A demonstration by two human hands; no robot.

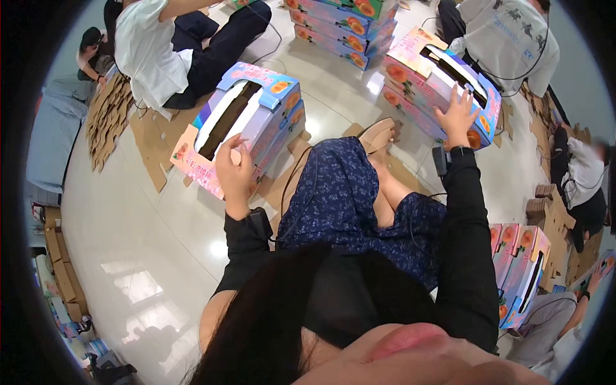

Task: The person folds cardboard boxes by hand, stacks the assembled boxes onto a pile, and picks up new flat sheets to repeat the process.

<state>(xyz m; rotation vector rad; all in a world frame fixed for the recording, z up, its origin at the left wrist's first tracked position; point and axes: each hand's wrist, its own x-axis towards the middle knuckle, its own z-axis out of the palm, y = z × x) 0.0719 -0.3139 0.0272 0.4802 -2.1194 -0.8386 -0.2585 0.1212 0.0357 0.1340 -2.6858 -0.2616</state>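
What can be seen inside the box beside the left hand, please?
The box shows a brown interior through its top opening; printed panels hide the rest, so anything deeper is unseen.

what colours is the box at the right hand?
The box is mostly pink and blue with orange fruit pictures; head view.

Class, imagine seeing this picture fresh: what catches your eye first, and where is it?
The bright left carton, by the left hand, and right carton, by the right hand, stand out most. A dark-blue flowered garment spreads near the middle; fruit-printed stacked cartons stand at top centre.
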